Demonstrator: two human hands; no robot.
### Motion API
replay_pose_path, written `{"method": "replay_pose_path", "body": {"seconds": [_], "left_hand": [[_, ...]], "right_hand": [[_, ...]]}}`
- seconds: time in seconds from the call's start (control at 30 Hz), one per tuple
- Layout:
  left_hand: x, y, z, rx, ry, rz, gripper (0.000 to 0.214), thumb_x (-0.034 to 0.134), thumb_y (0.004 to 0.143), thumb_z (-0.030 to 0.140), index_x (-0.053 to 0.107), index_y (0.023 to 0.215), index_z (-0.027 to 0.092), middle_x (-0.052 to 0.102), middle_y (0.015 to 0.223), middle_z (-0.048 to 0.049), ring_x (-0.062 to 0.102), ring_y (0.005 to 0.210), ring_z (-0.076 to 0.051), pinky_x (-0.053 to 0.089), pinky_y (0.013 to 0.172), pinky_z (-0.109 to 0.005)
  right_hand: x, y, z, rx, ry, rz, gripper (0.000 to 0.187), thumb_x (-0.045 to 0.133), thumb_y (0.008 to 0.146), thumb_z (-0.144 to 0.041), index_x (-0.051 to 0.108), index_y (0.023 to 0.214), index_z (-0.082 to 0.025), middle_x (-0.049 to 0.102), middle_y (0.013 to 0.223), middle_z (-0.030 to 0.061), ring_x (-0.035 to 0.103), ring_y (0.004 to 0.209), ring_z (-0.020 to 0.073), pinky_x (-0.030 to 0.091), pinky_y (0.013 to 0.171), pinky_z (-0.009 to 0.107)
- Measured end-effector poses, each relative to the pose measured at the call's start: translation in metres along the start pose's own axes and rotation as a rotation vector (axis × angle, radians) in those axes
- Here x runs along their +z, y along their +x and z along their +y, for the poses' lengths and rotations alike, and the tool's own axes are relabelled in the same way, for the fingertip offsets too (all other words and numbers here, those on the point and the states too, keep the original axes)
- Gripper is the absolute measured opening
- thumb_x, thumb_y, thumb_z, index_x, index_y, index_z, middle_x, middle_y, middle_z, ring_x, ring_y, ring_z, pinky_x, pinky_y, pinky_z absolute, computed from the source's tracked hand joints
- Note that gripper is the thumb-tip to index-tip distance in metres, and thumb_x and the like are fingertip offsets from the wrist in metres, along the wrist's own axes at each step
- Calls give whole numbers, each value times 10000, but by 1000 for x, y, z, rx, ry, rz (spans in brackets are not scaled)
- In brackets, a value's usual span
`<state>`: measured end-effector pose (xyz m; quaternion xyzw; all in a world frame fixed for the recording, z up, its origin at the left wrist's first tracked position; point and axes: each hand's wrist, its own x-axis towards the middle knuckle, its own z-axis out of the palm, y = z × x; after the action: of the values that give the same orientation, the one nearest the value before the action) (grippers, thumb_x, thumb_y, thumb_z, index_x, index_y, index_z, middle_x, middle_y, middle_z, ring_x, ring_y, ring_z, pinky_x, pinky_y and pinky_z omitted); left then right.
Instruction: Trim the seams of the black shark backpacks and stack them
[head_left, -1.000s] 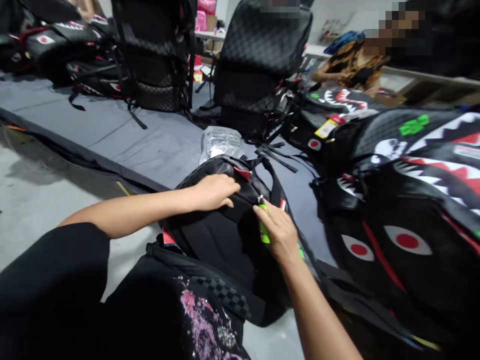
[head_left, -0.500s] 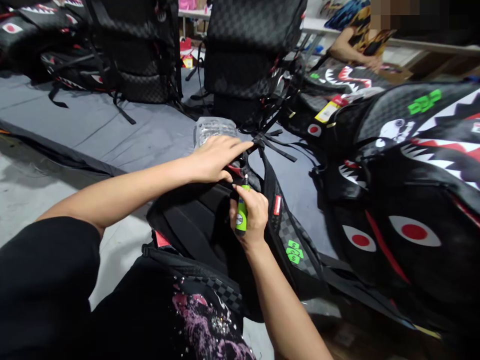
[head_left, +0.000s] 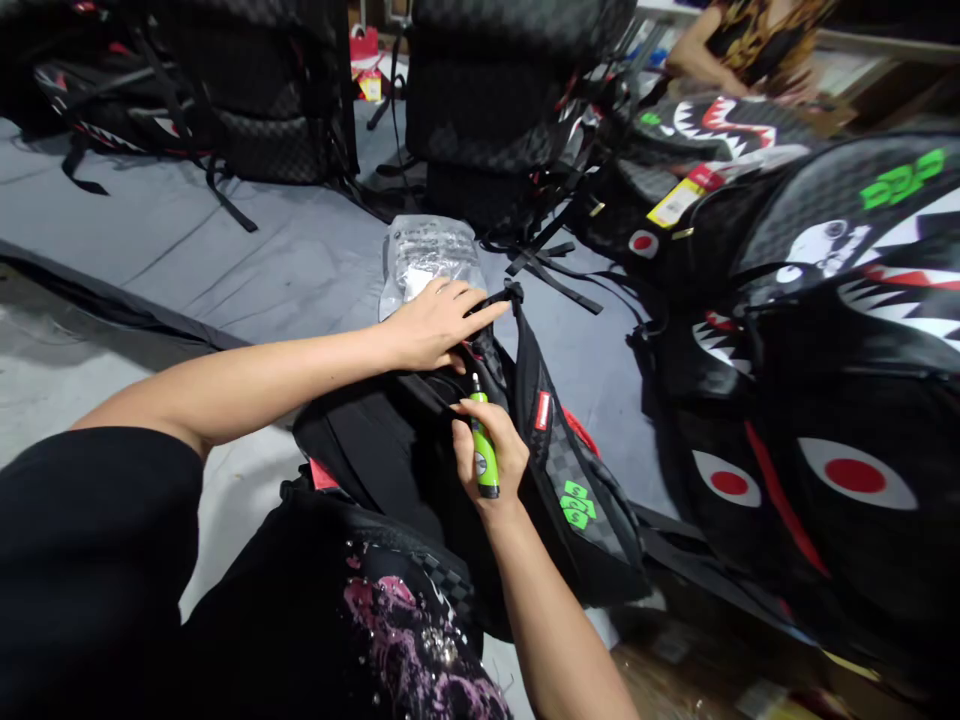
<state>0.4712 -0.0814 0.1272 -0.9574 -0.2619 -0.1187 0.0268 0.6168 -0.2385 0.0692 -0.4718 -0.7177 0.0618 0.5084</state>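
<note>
A black backpack [head_left: 375, 440] with checkered panels lies across my lap and the table's edge. Its side carries a red label and green printed shapes. My left hand [head_left: 439, 325] rests over the backpack's upper edge, fingers stretched out and thumb bent on the near side. Just below it, my right hand [head_left: 499, 450] is closed around a green pen-shaped tool [head_left: 485, 460] with black ends. The tool's pale tip points up toward the bag's edge, near my left thumb; I cannot tell whether it touches the fabric. Behind my left hand sits a clear plastic packet [head_left: 435, 250].
Dark backpacks [head_left: 517, 110] stand along the back of the grey-covered table [head_left: 300, 240]. Backpacks with shark teeth and red eyes [head_left: 855, 470] crowd the right side. A yellow-and-red tag [head_left: 679, 200] hangs from one. Another person [head_left: 705, 60] is at the far right.
My right hand has shifted slightly left and down with the green tool, whose tip now leans left. My left hand stays over the bag's edge. More of the plastic packet shows.
</note>
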Motion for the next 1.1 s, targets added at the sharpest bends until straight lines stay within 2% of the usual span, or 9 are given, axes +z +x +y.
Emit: {"method": "replay_pose_path", "body": {"seconds": [0.1, 0.23, 0.33, 0.6, 0.7, 0.8, 0.87, 0.93, 1.1], "left_hand": [[-3, -10, 5, 83, 19, 62, 1131, 810, 726, 476, 172, 1593, 127, 310, 1584, -263, 305, 1447, -432, 199, 1163, -605], [3, -19, 13, 143, 72, 46, 1200, 835, 683, 429, 104, 1603, 183, 108, 1660, -258, 141, 1521, -463, 63, 1160, -712], [12, -17, 15, 95, 86, 5, 1213, 842, 680, 368, 77, 1605, 197, 104, 1660, -261, 147, 1528, -451, 69, 1157, -716], [17, -12, 15, 38, 15, -13, 1092, 776, 757, 279, 90, 1597, 151, 149, 1646, -281, 252, 1497, -431, 209, 1149, -650], [19, -12, 17, -5, -6, 3, 1060, 755, 764, 217, 103, 1596, 140, 171, 1650, -252, 226, 1506, -429, 199, 1155, -655], [22, -10, 18, -65, -29, 14, 1076, 765, 743, 172, 108, 1594, 122, 158, 1653, -249, 191, 1514, -433, 191, 1161, -653], [25, -9, 18, -83, -43, 22, 1084, 775, 734, 163, 115, 1593, 119, 141, 1656, -252, 178, 1517, -431, 193, 1166, -645], [27, -7, 17, -90, -57, 27, 1073, 774, 741, 172, 123, 1592, 113, 136, 1655, -257, 174, 1517, -430, 198, 1167, -641], [30, -3, 14, -112, -98, 28, 1078, 774, 748, 235, 121, 1596, 110, 146, 1653, -247, 164, 1515, -445, 200, 1161, -656]], "right_hand": [[-1, -3, 11, 20, 20, 21, 276, 580, 909, -181, 607, 1175, -246, 749, 979, 58, 719, 908, 222, 588, 862, 434], [5, -11, 12, 10, 28, 64, 304, 573, 901, -192, 601, 1196, -260, 758, 985, 60, 722, 916, 238, 579, 893, 482], [9, -16, 12, 41, 27, 100, 309, 573, 897, -193, 609, 1198, -257, 765, 982, 60, 726, 934, 245, 565, 927, 496], [0, -12, 17, 111, 48, 14, 356, 547, 937, -319, 583, 1281, -237, 755, 1070, 93, 732, 1009, 278, 560, 947, 496], [-6, -6, 14, 198, 56, 53, 482, 515, 952, -462, 496, 1358, -202, 731, 1066, 121, 741, 977, 285, 581, 879, 475], [-18, 5, 11, 318, -64, 95, 424, 571, 929, -474, 551, 1244, -191, 728, 1000, 107, 740, 893, 253, 586, 816, 420], [-29, 17, 9, 389, -123, -18, 301, 625, 916, -417, 634, 1123, -199, 740, 1009, 98, 729, 896, 231, 579, 824, 392], [-37, 33, 9, 431, -79, -213, 238, 664, 900, -381, 693, 1060, -207, 751, 1045, 90, 720, 940, 223, 571, 862, 384], [-40, 72, 17, 507, 20, -542, 238, 688, 871, -381, 750, 1021, -208, 783, 1024, 65, 727, 927, 226, 564, 877, 388]]}}
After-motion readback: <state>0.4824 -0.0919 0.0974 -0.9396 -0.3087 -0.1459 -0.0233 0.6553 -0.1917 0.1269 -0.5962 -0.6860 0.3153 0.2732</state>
